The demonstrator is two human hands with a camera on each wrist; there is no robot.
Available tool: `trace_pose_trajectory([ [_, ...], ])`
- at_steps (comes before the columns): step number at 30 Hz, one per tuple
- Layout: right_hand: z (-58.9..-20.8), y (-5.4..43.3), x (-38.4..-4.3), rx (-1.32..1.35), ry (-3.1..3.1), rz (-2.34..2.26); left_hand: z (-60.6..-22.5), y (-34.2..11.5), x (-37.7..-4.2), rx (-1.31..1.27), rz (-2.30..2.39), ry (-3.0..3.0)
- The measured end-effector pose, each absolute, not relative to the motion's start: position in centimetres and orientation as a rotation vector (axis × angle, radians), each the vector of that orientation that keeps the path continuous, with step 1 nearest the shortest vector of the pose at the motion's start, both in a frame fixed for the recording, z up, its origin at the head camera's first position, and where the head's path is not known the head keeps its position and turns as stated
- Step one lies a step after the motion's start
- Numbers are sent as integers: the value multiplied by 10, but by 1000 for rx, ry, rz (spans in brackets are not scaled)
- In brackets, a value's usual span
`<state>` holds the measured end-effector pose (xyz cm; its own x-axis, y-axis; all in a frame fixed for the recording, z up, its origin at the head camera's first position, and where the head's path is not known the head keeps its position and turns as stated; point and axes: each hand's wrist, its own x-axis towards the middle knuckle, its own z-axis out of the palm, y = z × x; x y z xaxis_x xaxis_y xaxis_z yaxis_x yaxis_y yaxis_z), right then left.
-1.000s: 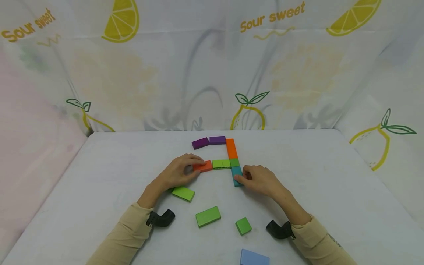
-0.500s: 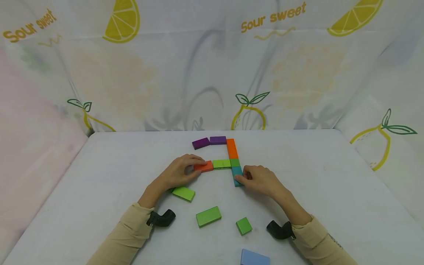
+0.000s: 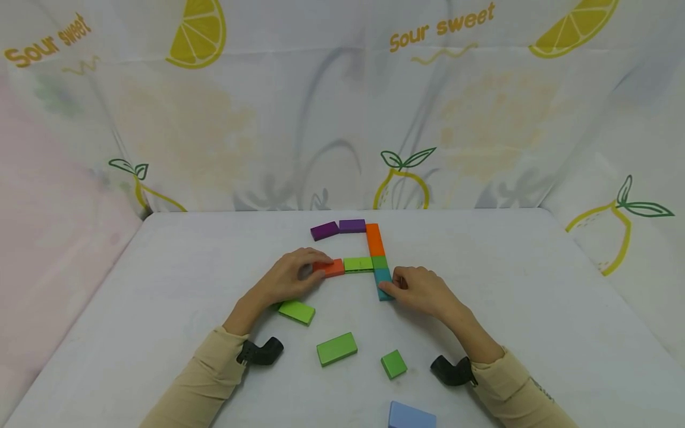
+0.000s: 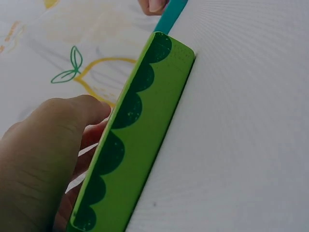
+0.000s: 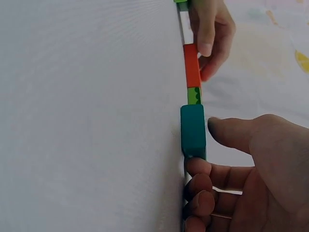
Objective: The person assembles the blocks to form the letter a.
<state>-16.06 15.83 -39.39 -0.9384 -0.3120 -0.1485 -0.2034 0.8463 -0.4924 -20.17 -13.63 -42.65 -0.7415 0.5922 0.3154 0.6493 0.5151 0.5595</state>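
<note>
In the head view my left hand (image 3: 321,267) pinches a red-orange block (image 3: 333,268) lying end to end with a light green block (image 3: 358,264). My right hand (image 3: 389,284) grips a teal block (image 3: 382,279) at the near end of a column made of a small green block (image 3: 379,261) and an orange block (image 3: 374,239). Two purple blocks (image 3: 337,228) lie at the column's far end. The right wrist view shows the teal block (image 5: 193,130) between thumb and curled fingers of my right hand (image 5: 205,147). A green block (image 4: 135,130) fills the left wrist view.
Three loose green blocks (image 3: 296,311) (image 3: 336,348) (image 3: 393,364) lie on the white table (image 3: 160,279) near my forearms. A pale blue block (image 3: 411,416) sits at the near edge. A lemon-print cloth (image 3: 342,119) walls the back and sides.
Almost nothing: my left hand and the red-orange block have edged slightly to the right. My right hand stays on the teal block.
</note>
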Motion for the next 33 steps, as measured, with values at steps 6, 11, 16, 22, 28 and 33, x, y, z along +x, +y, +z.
trace_pose_trajectory([
  [6, -390, 159, -160, -374, 2795, -725, -428, -137, -206, -1058, -1180, -2568],
  [11, -385, 161, -158, -394, 2810, -757, -422, -138, -206, -972, -1327, -2515],
  [16, -380, 161, -156, -471, 2793, -833, -412, -143, -205, -939, -1368, -2581],
  [22, -377, 155, -152, -516, 2753, -876, -399, -164, -209, -1037, -1254, -2782],
  [28, -375, 151, -150, -568, 2729, -887, -381, -193, -209, -1097, -1136, -3034],
  [33, -375, 145, -147, -669, 2696, -883, -368, -213, -204, -1086, -1118, -3172],
])
